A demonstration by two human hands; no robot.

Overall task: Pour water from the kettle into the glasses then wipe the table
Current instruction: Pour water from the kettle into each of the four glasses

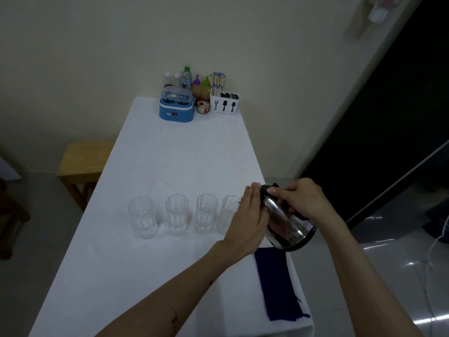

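A steel kettle [289, 224] with a black base hangs tilted to the left over the table's right edge. My right hand [303, 198] grips its black handle from above. My left hand [247, 220] lies flat against the kettle's left side with its fingers straight, next to the spout. Several clear glasses stand upright in a row on the white table [145, 276]: the leftmost [142, 217], two in the middle [177, 214] [206, 212], and the rightmost [227, 212], which my left hand partly hides. The kettle's spout is at the rightmost glass. A dark blue cloth [279, 283] lies flat near the right edge.
At the table's far end stand a blue appliance [177, 107], several bottles [187, 77], a small cup [203, 107] and a white cutlery holder [224, 104] with chopsticks. A wooden stool [82, 161] is left of the table. A white cable [435, 251] runs across the floor at right.
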